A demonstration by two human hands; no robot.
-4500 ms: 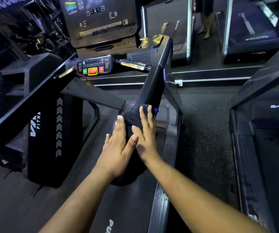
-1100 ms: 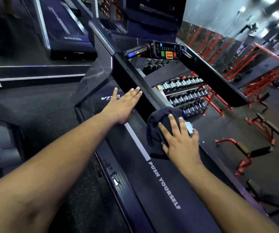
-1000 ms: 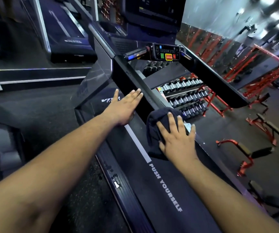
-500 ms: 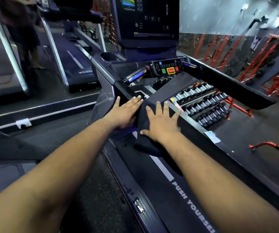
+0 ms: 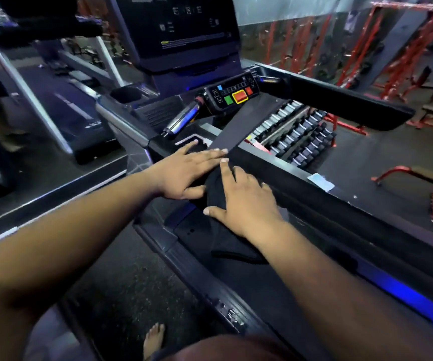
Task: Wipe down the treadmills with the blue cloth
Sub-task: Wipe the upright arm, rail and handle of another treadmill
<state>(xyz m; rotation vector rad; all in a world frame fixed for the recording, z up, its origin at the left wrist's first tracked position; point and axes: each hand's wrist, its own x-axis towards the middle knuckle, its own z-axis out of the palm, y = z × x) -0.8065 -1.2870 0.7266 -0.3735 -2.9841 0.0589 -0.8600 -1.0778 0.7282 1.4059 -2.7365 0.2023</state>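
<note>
We press the cloth (image 5: pixel 215 188) onto the treadmill (image 5: pixel 301 201), on the front end of its deck beside the sloping upright. Our right hand (image 5: pixel 241 201) lies flat on the cloth, fingers straight and spread, thumb out to the left; it grips nothing. Our left hand (image 5: pixel 186 173) rests flat just beside it, fingers released and straight, their tips meeting the right forefinger. Half a second ago the two hands lay a little apart; now they touch, and the right hand has slid the cloth up toward the upright. Since a second ago the view has swung closer to the console (image 5: pixel 232 96), whose green and red buttons stand just beyond our hands. Dumbbells (image 5: pixel 298 136) sit racked behind the treadmill.
</note>
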